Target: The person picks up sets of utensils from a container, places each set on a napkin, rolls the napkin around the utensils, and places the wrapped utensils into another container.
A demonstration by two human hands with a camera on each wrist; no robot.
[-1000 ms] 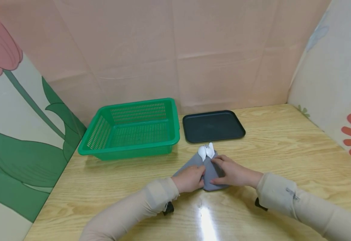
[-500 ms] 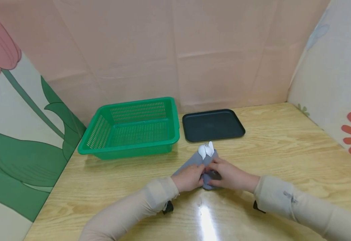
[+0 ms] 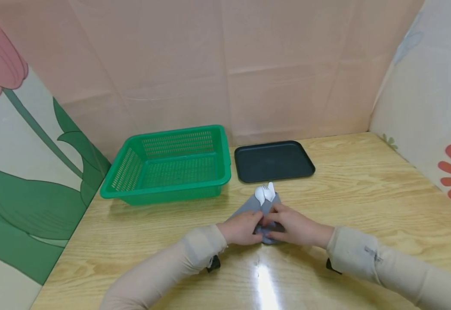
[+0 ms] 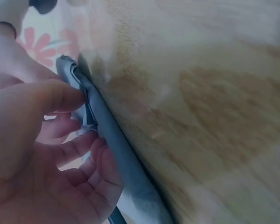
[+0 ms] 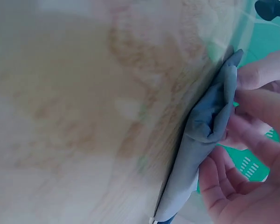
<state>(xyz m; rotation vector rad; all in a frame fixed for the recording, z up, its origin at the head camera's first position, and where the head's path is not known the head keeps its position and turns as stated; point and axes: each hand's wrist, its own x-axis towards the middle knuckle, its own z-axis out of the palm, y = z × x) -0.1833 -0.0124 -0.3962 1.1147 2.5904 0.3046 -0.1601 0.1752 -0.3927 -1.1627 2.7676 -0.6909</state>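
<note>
Left sleeve (image 3: 171,267) and right sleeve (image 3: 396,269), one each: beige, reaching in from the near side of the counter (image 3: 365,185), which is wood-grained, with a streak of glare between them.

Left hand (image 3: 242,228): fingers curled, gripping the napkin; I see thumb and fingertips at its fold in the left wrist view.

Right hand (image 3: 297,224): just beside the left; fingers bent, pinching the same napkin, its edge turned and bunched there in my right wrist view.

Napkin (image 3: 249,206), one: grey, folded, lying on the counter under both hands, short of the tray's near edge and near the basket's near right corner.

Cutlery, three pieces, white, heads showing beyond the napkin's far end: spoon (image 3: 259,194) on the left, fork (image 3: 266,193) in the middle, knife (image 3: 271,190) on the right. I cannot see their lower ends.

Tray (image 3: 273,161), one: black, flat, near the counter's far edge.

Basket (image 3: 171,188), one: green, slotted walls, just left of the tray, toward the counter's far left corner.

Backdrop (image 3: 287,64): peach sheet, creased, behind the far edge.
</note>
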